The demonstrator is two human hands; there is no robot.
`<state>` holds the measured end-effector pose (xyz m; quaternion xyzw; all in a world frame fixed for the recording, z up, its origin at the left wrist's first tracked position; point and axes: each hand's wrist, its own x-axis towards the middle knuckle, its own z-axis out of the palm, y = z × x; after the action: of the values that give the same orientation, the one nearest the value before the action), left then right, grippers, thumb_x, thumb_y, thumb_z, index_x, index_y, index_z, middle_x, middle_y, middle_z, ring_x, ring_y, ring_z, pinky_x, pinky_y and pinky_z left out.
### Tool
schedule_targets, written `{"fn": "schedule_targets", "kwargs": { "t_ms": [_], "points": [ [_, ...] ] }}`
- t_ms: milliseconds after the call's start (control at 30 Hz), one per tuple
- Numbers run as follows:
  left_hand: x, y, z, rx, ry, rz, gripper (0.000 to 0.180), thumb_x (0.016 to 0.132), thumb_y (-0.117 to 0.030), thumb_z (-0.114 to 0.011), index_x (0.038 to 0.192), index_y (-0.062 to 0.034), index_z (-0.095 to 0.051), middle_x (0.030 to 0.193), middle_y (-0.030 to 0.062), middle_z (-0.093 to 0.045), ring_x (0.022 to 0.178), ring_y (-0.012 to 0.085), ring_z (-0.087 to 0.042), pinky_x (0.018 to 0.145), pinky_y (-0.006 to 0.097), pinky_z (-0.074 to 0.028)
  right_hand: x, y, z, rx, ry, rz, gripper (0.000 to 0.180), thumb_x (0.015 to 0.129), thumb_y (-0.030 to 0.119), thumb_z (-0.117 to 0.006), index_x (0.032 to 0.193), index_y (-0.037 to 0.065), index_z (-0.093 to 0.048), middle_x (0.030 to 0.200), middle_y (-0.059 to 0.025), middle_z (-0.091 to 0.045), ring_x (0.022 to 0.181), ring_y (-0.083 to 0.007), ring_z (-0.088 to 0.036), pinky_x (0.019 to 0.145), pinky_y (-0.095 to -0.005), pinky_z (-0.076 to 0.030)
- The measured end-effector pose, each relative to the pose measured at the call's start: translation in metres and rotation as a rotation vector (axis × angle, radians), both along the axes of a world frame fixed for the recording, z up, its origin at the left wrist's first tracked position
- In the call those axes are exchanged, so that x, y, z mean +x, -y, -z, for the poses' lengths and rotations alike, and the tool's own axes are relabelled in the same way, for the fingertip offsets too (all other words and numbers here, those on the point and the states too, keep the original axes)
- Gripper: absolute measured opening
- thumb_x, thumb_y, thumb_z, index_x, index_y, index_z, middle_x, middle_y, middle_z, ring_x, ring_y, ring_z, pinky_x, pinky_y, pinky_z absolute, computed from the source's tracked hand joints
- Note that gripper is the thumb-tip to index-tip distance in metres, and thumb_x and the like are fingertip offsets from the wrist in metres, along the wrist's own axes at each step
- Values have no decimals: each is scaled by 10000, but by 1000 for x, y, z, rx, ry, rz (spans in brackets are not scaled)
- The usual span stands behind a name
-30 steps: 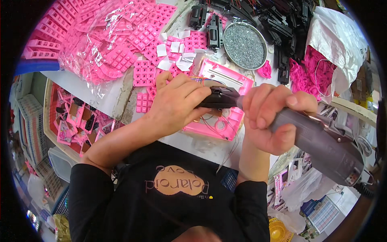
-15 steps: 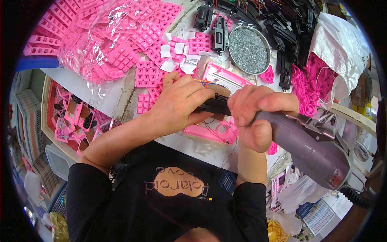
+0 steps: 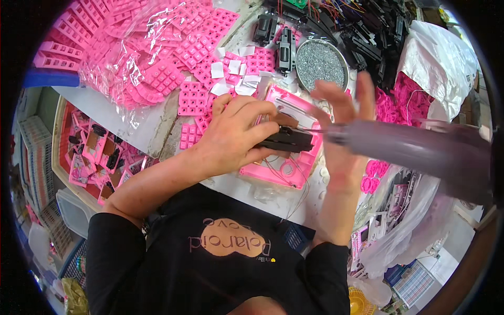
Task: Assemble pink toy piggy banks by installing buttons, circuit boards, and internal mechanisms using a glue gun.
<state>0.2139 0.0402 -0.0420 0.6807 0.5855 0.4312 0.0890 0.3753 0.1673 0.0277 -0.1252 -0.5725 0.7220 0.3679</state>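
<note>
Only the head view here. The pink plastic housing (image 3: 286, 152) sits near the front edge of the worktable (image 3: 131, 118), right in front of the person. It's a flat open shell, bright pink, with thin wires looping out of its lower side. A black oblong part (image 3: 287, 140) lies across it.

The left hand (image 3: 236, 134) is curled down over the black part, fingers and thumb pinching it against the housing. The right hand (image 3: 341, 131) has its fingers spread and loose, not clamped on anything. The grey electric screwdriver (image 3: 420, 149) is a long blurry streak crossing in front of that palm, thin bit pointing at the black part. It might be resting against the hand, but with the blur I can't really tell.

Behind the housing: a round tin of small screws (image 3: 320, 64), loose pink keypad pieces (image 3: 194, 97), and a clear bag of more pink parts (image 3: 131, 47) toward the far left corner.

Compared with half a second ago, the right hand was wrapped tight around the screwdriver; now it's opened up. The left hand hasn't budged.
</note>
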Motion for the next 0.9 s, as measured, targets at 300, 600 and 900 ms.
{"fn": "schedule_targets", "kwargs": {
  "t_ms": [300, 600, 900],
  "points": [
    [3, -4, 16, -1, 288, -71, 673, 742, -413, -835, 1264, -96, -552, 1290, 52, -578, 1137, 297, -527, 998, 475, -299, 46, -19, 26, 823, 673, 15, 465, 762, 144, -817, 1198, 55, -682, 986, -129, -675, 852, -308, -639, 752, -372, -517],
    [9, -8, -5, -217, -76, -47, 694, 790, -368, -777, 1370, -60, -552, 1197, 84, -597, 1114, 277, -521, 994, 469, -312, 3, -49, -5, 849, 1477, 64, 375, 962, 391, -598, 1116, 58, -677, 697, -177, -681, 717, -361, -688, 657, -458, -513],
    [14, -11, -13, -269, -184, -63, 686, 785, -336, -771, 1381, -66, -565, 1182, 87, -573, 1132, 275, -507, 980, 477, -315, 36, -30, 35, 1267, 772, 211, 409, 726, 97, -801, 1106, 25, -668, 1068, -117, -656, 953, -318, -623, 814, -405, -520]
  ]
}}
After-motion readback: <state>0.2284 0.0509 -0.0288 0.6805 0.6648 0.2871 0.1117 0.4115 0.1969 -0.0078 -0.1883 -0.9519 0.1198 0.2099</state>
